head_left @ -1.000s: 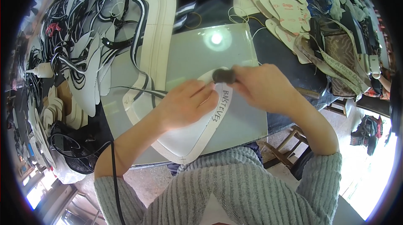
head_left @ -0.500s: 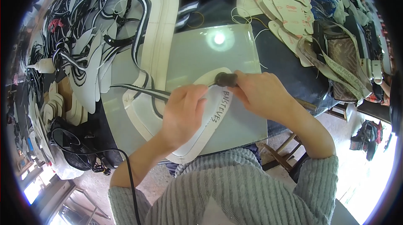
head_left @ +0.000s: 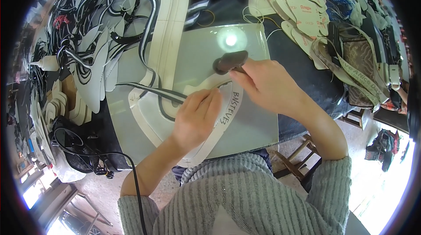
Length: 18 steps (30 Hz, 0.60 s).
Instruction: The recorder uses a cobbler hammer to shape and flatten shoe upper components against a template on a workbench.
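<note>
My right hand (head_left: 269, 86) grips a hammer by its handle. The dark rounded hammer head (head_left: 230, 61) is raised above the upper edge of a white template (head_left: 169, 28), apart from it. Handwriting in dark ink runs along the template's right curve. My left hand (head_left: 197, 118) lies on the template with its fingers closed together. A black-and-white striped strip (head_left: 153, 92) runs from the left into those fingers, and a dark line continues past the fingertips along the edge of a light grey panel (head_left: 226, 96). My fingers hide the exact point of grip.
Under the template is a translucent board (head_left: 254, 129) on the dark table. Bundled strips and cut pieces (head_left: 94, 72) crowd the left, beside a white squeeze bottle (head_left: 47, 63). Cream shaped pieces (head_left: 302, 13) are stacked far right, near a patterned bag (head_left: 359, 59). A black cable (head_left: 133, 173) crosses my left arm.
My right hand has lifted the hammer up off the panel's edge, and its head has turned. My left hand has shifted slightly to the right.
</note>
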Each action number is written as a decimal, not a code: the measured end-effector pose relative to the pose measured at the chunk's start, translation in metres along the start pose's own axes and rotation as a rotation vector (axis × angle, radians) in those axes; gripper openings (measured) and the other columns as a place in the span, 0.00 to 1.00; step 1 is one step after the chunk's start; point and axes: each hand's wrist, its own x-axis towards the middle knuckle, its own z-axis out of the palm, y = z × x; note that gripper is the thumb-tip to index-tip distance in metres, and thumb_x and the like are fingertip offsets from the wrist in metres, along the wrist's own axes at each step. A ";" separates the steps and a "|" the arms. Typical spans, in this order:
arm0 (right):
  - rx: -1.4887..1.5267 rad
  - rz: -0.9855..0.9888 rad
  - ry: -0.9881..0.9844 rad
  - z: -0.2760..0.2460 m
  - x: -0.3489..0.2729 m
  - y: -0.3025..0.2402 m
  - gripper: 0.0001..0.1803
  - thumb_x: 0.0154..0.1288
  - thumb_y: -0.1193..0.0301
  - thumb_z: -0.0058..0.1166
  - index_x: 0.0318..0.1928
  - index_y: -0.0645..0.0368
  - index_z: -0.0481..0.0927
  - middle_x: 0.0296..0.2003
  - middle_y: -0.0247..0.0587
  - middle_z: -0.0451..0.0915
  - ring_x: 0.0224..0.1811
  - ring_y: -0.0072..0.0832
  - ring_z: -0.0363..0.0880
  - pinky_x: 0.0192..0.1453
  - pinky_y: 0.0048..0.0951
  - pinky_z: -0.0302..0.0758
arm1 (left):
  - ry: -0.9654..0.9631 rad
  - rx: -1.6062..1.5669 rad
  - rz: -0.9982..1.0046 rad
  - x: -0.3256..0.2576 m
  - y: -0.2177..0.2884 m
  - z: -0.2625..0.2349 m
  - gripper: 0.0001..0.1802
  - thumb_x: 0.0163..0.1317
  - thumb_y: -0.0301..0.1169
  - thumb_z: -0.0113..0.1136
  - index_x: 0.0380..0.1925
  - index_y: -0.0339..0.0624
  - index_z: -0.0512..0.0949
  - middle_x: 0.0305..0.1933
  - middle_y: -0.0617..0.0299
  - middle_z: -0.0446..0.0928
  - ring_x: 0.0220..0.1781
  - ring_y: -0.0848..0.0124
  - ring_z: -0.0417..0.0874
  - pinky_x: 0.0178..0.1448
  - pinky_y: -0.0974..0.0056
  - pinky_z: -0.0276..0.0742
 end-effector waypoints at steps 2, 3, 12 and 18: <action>-0.078 -0.008 -0.031 0.009 -0.007 0.002 0.17 0.74 0.62 0.49 0.34 0.65 0.73 0.21 0.52 0.79 0.26 0.52 0.81 0.31 0.49 0.76 | -0.006 -0.009 -0.003 0.002 0.000 0.000 0.22 0.47 0.21 0.61 0.46 0.27 0.77 0.45 0.50 0.81 0.48 0.59 0.82 0.50 0.59 0.81; -0.152 -0.023 -0.065 0.013 -0.009 0.001 0.17 0.74 0.62 0.49 0.33 0.65 0.72 0.22 0.52 0.79 0.26 0.52 0.80 0.31 0.49 0.76 | -0.005 -0.008 -0.006 0.003 0.000 -0.001 0.22 0.47 0.21 0.61 0.46 0.27 0.77 0.45 0.50 0.81 0.48 0.59 0.82 0.50 0.59 0.81; -0.159 0.197 -0.181 0.027 -0.025 -0.004 0.14 0.70 0.66 0.52 0.54 0.52 0.77 0.29 0.50 0.81 0.30 0.49 0.82 0.33 0.45 0.77 | 0.012 -0.004 -0.021 0.006 0.004 -0.004 0.18 0.51 0.16 0.63 0.45 0.27 0.78 0.44 0.52 0.83 0.45 0.61 0.83 0.47 0.61 0.83; -0.162 0.189 -0.182 0.022 -0.025 -0.004 0.14 0.71 0.67 0.51 0.55 0.51 0.77 0.29 0.49 0.82 0.31 0.50 0.82 0.33 0.45 0.78 | 0.126 -0.331 -0.458 -0.002 0.008 -0.007 0.14 0.58 0.15 0.63 0.45 0.33 0.79 0.40 0.55 0.82 0.42 0.59 0.83 0.45 0.62 0.80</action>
